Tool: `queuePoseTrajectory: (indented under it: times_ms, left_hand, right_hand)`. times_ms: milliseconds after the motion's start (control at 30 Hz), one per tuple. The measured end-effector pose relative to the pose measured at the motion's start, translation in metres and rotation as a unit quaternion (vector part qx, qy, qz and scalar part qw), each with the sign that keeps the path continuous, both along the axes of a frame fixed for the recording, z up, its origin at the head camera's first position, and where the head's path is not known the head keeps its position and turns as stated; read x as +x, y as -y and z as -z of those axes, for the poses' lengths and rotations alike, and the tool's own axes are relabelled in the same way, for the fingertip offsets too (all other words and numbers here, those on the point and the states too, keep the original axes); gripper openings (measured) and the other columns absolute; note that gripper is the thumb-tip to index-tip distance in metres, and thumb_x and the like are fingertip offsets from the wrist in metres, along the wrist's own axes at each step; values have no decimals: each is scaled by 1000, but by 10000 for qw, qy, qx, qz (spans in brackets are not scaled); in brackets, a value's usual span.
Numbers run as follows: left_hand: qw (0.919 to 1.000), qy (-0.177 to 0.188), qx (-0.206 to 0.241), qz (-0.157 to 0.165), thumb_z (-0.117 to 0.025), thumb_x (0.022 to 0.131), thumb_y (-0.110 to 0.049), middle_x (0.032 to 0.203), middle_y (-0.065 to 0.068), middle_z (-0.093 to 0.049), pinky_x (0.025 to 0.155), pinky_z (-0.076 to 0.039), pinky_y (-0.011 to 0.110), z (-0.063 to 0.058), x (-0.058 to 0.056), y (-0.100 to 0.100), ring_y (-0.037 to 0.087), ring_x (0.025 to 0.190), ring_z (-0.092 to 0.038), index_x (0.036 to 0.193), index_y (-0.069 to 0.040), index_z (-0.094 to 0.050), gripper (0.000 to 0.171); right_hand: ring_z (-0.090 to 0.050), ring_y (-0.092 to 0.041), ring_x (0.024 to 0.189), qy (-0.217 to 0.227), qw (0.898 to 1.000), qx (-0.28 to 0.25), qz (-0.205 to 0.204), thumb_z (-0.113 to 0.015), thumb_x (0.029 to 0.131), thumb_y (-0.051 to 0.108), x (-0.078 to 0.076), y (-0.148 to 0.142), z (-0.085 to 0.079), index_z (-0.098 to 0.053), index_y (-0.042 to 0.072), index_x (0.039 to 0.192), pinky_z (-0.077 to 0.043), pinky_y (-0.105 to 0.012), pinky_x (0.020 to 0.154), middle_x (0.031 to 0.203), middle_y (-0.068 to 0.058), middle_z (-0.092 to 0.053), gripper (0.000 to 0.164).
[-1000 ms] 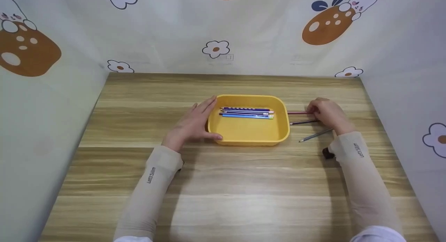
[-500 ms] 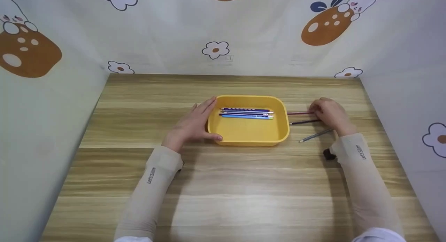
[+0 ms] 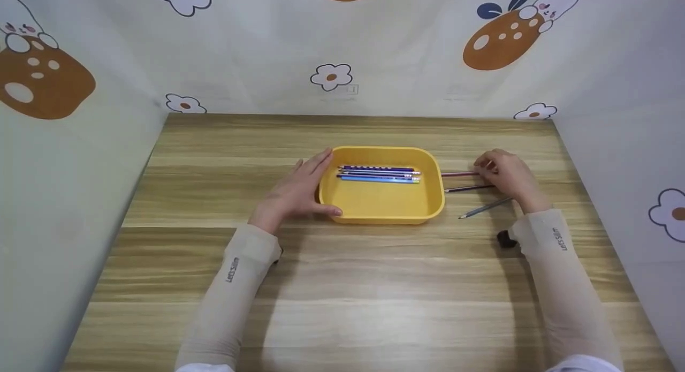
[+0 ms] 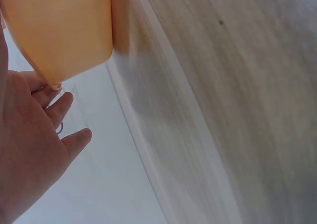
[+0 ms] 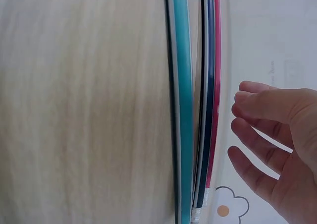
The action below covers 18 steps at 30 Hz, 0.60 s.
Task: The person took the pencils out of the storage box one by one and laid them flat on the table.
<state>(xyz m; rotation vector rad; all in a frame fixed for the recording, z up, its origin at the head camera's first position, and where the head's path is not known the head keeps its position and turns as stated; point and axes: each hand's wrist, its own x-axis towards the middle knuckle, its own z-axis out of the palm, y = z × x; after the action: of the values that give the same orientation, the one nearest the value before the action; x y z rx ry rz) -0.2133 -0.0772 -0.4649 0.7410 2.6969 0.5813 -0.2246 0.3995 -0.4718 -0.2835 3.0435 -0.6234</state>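
On the tabletop (image 3: 374,286), a red pencil (image 3: 459,174) is extending rightward from beside the yellow tray (image 3: 382,202); the nearer right hand (image 3: 507,174) is hovering, loose and empty, the left hand (image 3: 297,192) resting outspread against the tray.

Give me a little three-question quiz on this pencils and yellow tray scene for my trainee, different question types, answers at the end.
1. Multiple choice: what is the left hand touching?
A) the red pencil
B) the yellow tray
C) the back wall

2. True or false: the right hand is lifting the teal pencil off the table.

3. Count: in the head view, how many pencils show outside the yellow tray?

Key:
1. B.
2. False; the teal pencil lies on the table, and the right wrist view shows the right hand apart from it.
3. Three: the red pencil, the dark pencil and the teal pencil.
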Motion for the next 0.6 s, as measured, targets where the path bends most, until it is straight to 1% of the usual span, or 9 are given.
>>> queuePoseTrajectory:
  times_ms: [67, 300, 500, 600]
  left_hand:
    - [10000, -2, -15, 9, -73, 72, -73, 170, -7, 3, 130, -2, 44, 0, 0, 0, 19, 158, -4, 162, -22, -2, 126]
    - [9999, -101, -37, 107, -73, 72, -73, 171, -3, 0, 130, -3, 47, 1, -1, 0, 20, 158, -7, 162, -17, -3, 126]
    - [9999, -110, -2, 87, -73, 71, -73, 171, -3, 0, 130, -4, 46, 2, -2, 0, 19, 158, -7, 162, -18, -3, 127]
    - [9999, -106, -3, 90, -73, 71, -73, 171, -3, 0, 130, -4, 47, 2, -2, 0, 20, 158, -7, 162, -18, -3, 127]
  right_hand:
    - [-65, -38, 96, 34, 9999, -135, -34, -64, 96, 11, 1, 1, -1, -68, -2, 108, -55, -55, 85, 105, -22, -67, 18]
    - [-64, -41, 102, 208, 9972, -719, -69, -61, 95, 0, 7, 3, -6, -66, -4, 112, -55, -56, 91, 112, -25, -65, 19]
    - [-62, -40, 105, 280, 9949, -971, -59, -61, 96, 0, 10, 5, -8, -65, -5, 114, -55, -56, 94, 115, -25, -65, 19]
    - [-63, -38, 104, 264, 9944, -1021, -74, -61, 95, 0, 10, 6, -7, -66, -4, 114, -56, -52, 92, 114, -25, -66, 20]
